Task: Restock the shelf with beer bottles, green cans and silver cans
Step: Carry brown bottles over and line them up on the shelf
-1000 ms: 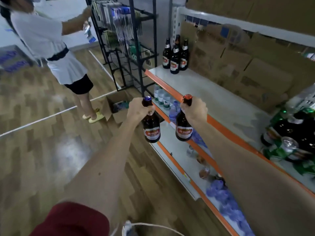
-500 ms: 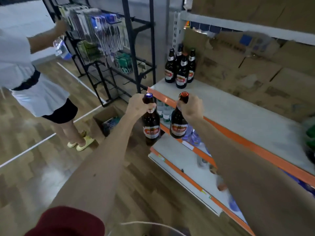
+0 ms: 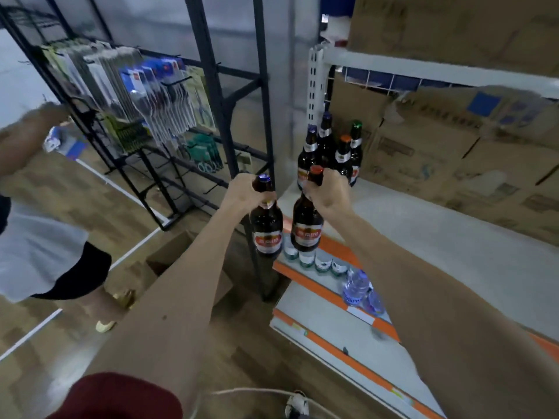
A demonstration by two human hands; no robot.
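As the left hand [image 3: 242, 192] wraps the neck of the blue-capped beer bottle [image 3: 267, 234] and the right hand [image 3: 329, 195] the red-capped beer bottle [image 3: 305, 231], both hang near the standing beer bottles [image 3: 326, 152]. One swing could knock those over.

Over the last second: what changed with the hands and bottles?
Both hands carried their bottles closer to the standing bottles at the end of the shelf. Nothing taken or released: left hand keeps its grip on the blue-capped bottle by the neck, right hand on the red-capped bottle. Standing bottles unmoved.

Brown beer bottles [image 3: 305, 225], orange-edged shelf [image 3: 423, 234].
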